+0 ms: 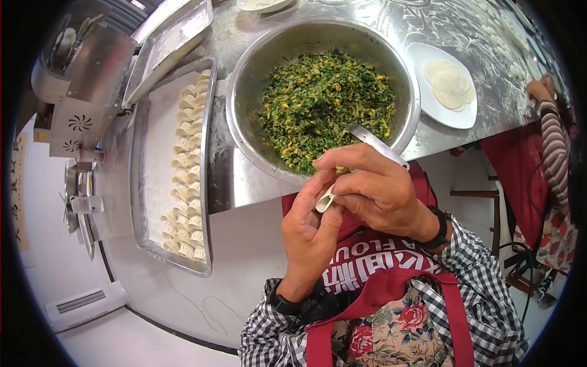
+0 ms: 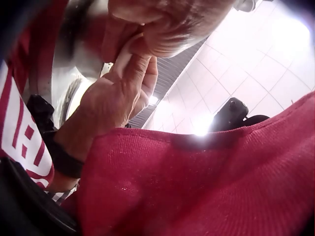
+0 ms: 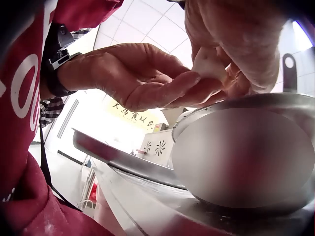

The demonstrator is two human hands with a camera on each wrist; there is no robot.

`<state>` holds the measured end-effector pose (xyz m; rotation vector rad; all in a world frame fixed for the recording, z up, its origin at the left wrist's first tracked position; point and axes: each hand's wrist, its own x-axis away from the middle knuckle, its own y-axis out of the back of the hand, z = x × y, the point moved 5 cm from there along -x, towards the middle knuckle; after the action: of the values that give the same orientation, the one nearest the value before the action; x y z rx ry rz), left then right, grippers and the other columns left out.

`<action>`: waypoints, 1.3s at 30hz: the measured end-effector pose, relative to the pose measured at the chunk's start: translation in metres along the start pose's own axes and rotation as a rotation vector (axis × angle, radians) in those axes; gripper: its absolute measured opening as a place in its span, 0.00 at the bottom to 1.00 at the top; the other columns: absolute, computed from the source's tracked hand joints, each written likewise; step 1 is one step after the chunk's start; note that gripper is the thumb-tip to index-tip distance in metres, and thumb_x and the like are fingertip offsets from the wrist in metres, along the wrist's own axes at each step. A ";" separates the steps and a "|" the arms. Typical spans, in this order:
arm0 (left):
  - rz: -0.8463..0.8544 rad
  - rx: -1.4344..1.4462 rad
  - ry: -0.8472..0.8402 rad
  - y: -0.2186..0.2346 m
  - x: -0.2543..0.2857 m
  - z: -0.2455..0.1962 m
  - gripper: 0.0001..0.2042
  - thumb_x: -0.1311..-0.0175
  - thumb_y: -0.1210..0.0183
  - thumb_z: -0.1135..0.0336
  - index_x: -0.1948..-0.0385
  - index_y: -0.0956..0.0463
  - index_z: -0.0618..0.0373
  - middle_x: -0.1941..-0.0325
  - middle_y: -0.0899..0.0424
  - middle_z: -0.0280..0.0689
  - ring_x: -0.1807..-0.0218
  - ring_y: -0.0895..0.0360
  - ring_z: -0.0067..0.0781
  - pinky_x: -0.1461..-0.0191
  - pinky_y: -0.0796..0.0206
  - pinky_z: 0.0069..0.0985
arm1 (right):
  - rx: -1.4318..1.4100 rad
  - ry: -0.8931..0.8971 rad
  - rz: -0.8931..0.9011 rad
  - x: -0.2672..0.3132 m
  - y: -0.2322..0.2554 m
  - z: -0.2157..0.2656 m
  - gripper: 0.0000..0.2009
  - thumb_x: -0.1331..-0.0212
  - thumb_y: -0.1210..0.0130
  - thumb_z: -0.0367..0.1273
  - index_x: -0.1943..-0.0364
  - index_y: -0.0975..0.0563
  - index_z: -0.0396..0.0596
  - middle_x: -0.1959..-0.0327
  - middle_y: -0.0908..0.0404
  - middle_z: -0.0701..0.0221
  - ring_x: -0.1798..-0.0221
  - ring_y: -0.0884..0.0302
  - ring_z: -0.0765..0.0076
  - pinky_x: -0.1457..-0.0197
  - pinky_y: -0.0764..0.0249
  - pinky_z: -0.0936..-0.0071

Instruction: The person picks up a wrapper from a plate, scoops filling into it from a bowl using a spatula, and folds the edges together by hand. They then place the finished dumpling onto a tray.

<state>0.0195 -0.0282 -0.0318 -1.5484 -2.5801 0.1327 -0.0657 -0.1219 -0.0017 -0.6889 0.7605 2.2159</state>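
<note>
Both hands meet in front of the person, close by the near rim of a large steel bowl (image 1: 244, 67) of chopped green and yellow filling (image 1: 330, 104). Between them is a pale, folded dumpling (image 1: 324, 200), its rounded side visible in the right wrist view (image 3: 209, 64). The left hand (image 1: 309, 229) cradles it from below, thumb against its side. From the other side, the right hand (image 1: 382, 192) pinches its edge between thumb and fingers. A flat metal spatula (image 1: 370, 140) leans in the filling, its handle over the rim behind the right hand.
Left of the bowl, a metal tray (image 1: 156, 165) carries rows of pleated dumplings (image 1: 186, 177). A white plate (image 1: 468, 116) with round wrappers (image 1: 449, 85) lies right of the bowl on a floury steel table (image 1: 428, 30). Another person's striped sleeve (image 1: 553, 137) shows at far right.
</note>
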 end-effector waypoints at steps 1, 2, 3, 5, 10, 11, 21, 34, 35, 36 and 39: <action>0.002 0.030 -0.007 0.001 0.000 0.001 0.20 0.40 0.49 0.77 0.45 0.38 0.68 0.46 0.30 0.43 0.45 0.32 0.29 0.43 0.39 0.24 | 0.001 0.000 0.000 0.001 -0.001 0.001 0.09 0.60 0.41 0.22 0.71 0.26 0.42 0.57 0.25 0.61 0.59 0.26 0.57 0.60 0.28 0.68; 0.003 0.059 -0.014 0.001 0.000 0.003 0.20 0.40 0.48 0.77 0.46 0.38 0.68 0.46 0.30 0.43 0.45 0.32 0.29 0.42 0.39 0.24 | -0.048 -0.055 -0.016 0.002 -0.001 0.000 0.09 0.60 0.40 0.22 0.71 0.26 0.41 0.57 0.25 0.60 0.59 0.26 0.57 0.60 0.28 0.68; 0.003 0.059 -0.014 0.003 0.000 0.006 0.20 0.40 0.48 0.77 0.46 0.38 0.68 0.46 0.30 0.43 0.45 0.32 0.29 0.42 0.39 0.24 | -0.097 -0.109 -0.032 0.003 -0.001 -0.002 0.09 0.60 0.40 0.22 0.72 0.26 0.41 0.57 0.25 0.60 0.60 0.26 0.57 0.60 0.28 0.68; 0.009 0.333 0.092 0.005 -0.001 0.016 0.20 0.40 0.47 0.76 0.46 0.39 0.70 0.47 0.30 0.45 0.49 0.28 0.30 0.44 0.35 0.25 | -0.083 -0.096 -0.045 0.001 -0.001 0.000 0.08 0.59 0.40 0.22 0.72 0.26 0.41 0.57 0.25 0.60 0.60 0.25 0.59 0.60 0.28 0.70; 0.002 0.350 0.094 0.003 0.000 0.015 0.21 0.40 0.47 0.74 0.45 0.40 0.70 0.48 0.29 0.45 0.49 0.28 0.31 0.45 0.34 0.26 | -0.054 -0.070 -0.036 0.000 -0.003 -0.001 0.07 0.59 0.40 0.22 0.74 0.26 0.40 0.57 0.25 0.59 0.62 0.24 0.62 0.61 0.27 0.73; 0.006 0.337 0.087 0.002 0.000 0.014 0.22 0.40 0.48 0.74 0.44 0.41 0.70 0.48 0.29 0.44 0.49 0.28 0.31 0.44 0.34 0.26 | -0.032 -0.041 -0.025 0.000 -0.004 -0.002 0.07 0.59 0.40 0.22 0.74 0.26 0.40 0.58 0.25 0.60 0.61 0.25 0.62 0.61 0.27 0.72; 0.136 -0.220 -0.019 -0.003 0.002 -0.003 0.24 0.42 0.59 0.81 0.41 0.46 0.72 0.43 0.34 0.44 0.43 0.33 0.29 0.41 0.42 0.21 | -0.093 -0.022 0.051 0.000 -0.003 0.000 0.08 0.60 0.40 0.24 0.74 0.26 0.41 0.55 0.26 0.59 0.54 0.27 0.57 0.53 0.31 0.66; 0.114 0.032 0.022 -0.005 0.000 -0.001 0.25 0.41 0.55 0.79 0.40 0.48 0.71 0.40 0.38 0.45 0.41 0.36 0.31 0.40 0.41 0.25 | -0.068 -0.007 0.077 -0.001 0.001 0.000 0.09 0.61 0.39 0.24 0.72 0.26 0.41 0.52 0.27 0.58 0.52 0.28 0.56 0.52 0.31 0.67; 0.114 0.119 0.019 -0.006 -0.001 0.001 0.24 0.40 0.53 0.77 0.41 0.47 0.70 0.41 0.36 0.44 0.42 0.34 0.31 0.41 0.39 0.26 | -0.108 -0.058 0.057 0.000 0.003 0.000 0.09 0.60 0.40 0.24 0.72 0.26 0.41 0.53 0.27 0.57 0.53 0.27 0.56 0.54 0.31 0.68; 0.115 0.119 0.018 -0.005 -0.001 0.002 0.24 0.40 0.53 0.77 0.41 0.47 0.70 0.41 0.36 0.44 0.42 0.34 0.31 0.41 0.39 0.26 | -0.149 -0.110 0.037 0.001 0.004 0.000 0.08 0.59 0.40 0.24 0.72 0.26 0.41 0.54 0.26 0.57 0.54 0.27 0.57 0.55 0.30 0.69; 0.153 0.479 0.175 -0.008 0.001 0.012 0.21 0.38 0.51 0.74 0.43 0.42 0.66 0.43 0.33 0.42 0.42 0.34 0.32 0.40 0.40 0.27 | -0.175 -0.150 -0.057 0.001 0.008 0.001 0.08 0.58 0.40 0.23 0.72 0.26 0.41 0.54 0.26 0.57 0.56 0.25 0.58 0.58 0.28 0.71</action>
<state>0.0101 -0.0312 -0.0428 -1.4878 -2.0912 0.5577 -0.0726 -0.1259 0.0006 -0.6113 0.4708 2.2699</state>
